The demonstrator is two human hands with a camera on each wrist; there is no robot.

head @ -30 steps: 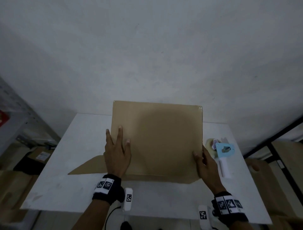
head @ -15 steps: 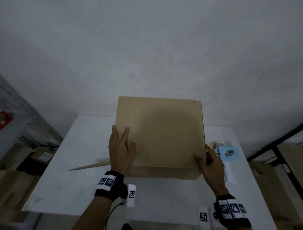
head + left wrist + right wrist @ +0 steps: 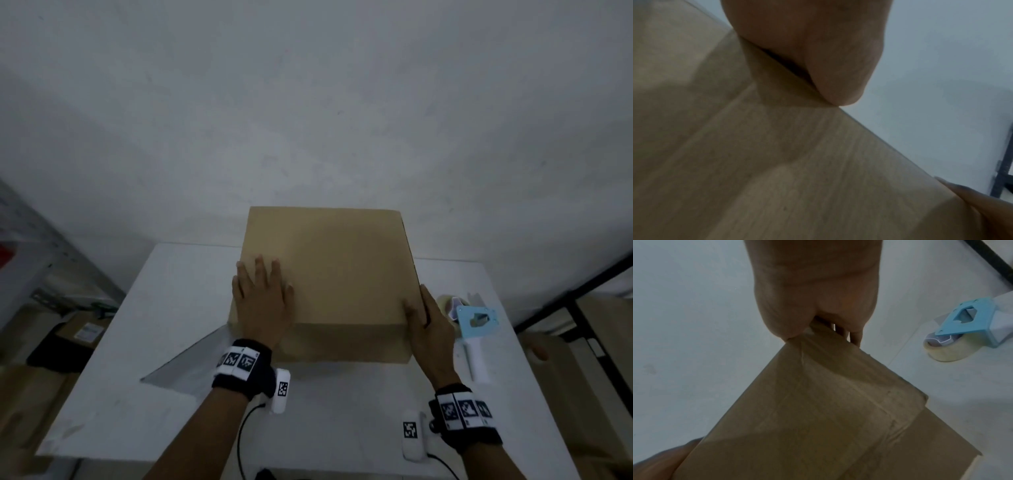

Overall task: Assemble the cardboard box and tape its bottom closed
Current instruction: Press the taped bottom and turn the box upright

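On the white table, left hand presses flat (fingers straight) on the matte cardboard box, right hand pinching its edge.

A packing or storage room: a white counter against a bare wall, a tape dispenser at right, labelled cartons and metal shelving at left.

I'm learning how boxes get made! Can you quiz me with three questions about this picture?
1. True or false: the left hand lies flat on top of the cardboard box.
2. Which hand is nearest the tape dispenser?
3. The right hand grips the box's: A) far edge B) right edge C) left edge

Key: 1 true; 2 right; 3 B
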